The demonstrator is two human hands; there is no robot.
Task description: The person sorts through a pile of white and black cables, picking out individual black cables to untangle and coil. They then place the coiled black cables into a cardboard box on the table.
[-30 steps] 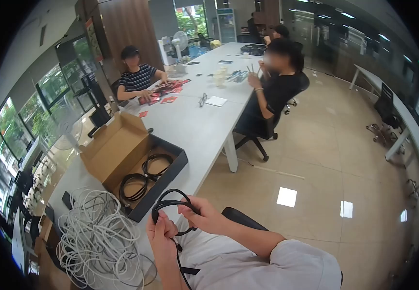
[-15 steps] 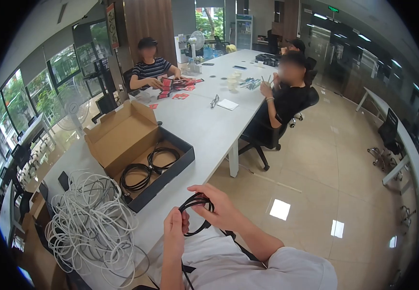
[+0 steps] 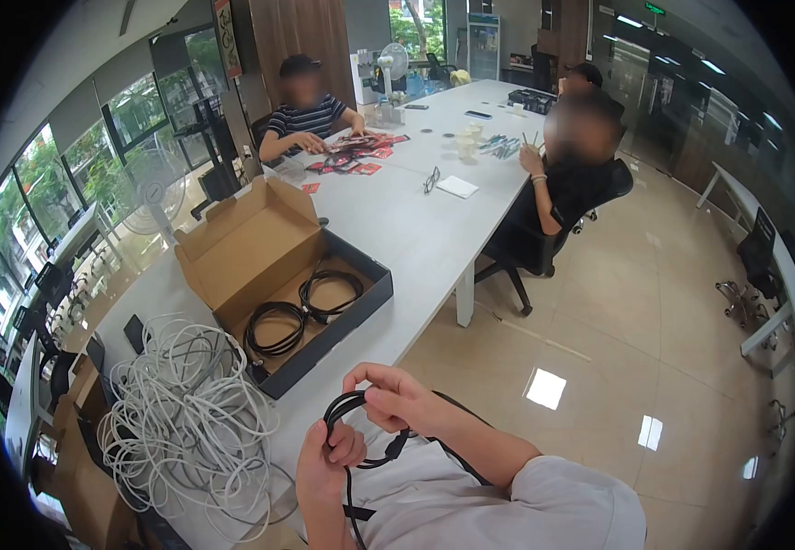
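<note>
Over my lap, in front of the table edge, a black cable [image 3: 341, 403] is bent into a loose coil. My left hand [image 3: 331, 454] has its fingers wrapped round the left side of the coil. The thumb and fingers of my right hand [image 3: 390, 396] pinch the coil's upper right side. One length of cable hangs down past my left wrist, and a thicker black piece sits on the cable below my right hand. On the table, an open cardboard box [image 3: 333, 353] holds two coiled black cables [image 3: 276, 328].
A big tangle of white cable [image 3: 187, 422] lies on the table [image 3: 416, 302] left of my hands. Across the table a person [image 3: 310, 115] handles red packets [image 3: 361, 151]. Another person [image 3: 572, 174] sits on the right, near glasses and a white pad [image 3: 457, 187].
My right hand has shifted slightly along the coil and now pinches it. The view has turned, so the box and table appear farther right. The person across has moved their hands over the packets.
</note>
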